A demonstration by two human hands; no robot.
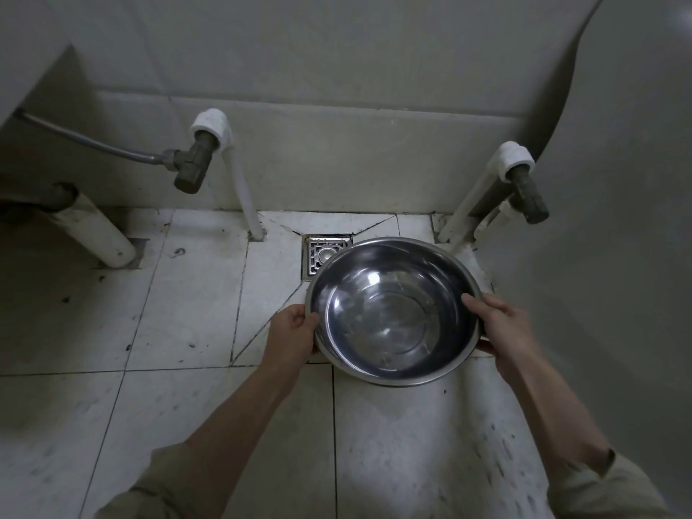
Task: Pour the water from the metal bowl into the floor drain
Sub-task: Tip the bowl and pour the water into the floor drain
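Observation:
A round metal bowl [393, 312] with clear water in its bottom is held above the white tiled floor, roughly level. My left hand [294, 333] grips its left rim, thumb over the edge. My right hand [500, 327] grips the right rim the same way. The square metal floor drain [322, 254] lies by the wall, just beyond the bowl's far left edge; the bowl hides the drain's right part.
A white pipe with a valve and grey hose [202, 155] rises left of the drain. A second white pipe with a valve [518, 181] stands at the right. A thick white drainpipe [93, 234] slants at far left. A large pale rounded fixture [618, 219] fills the right side.

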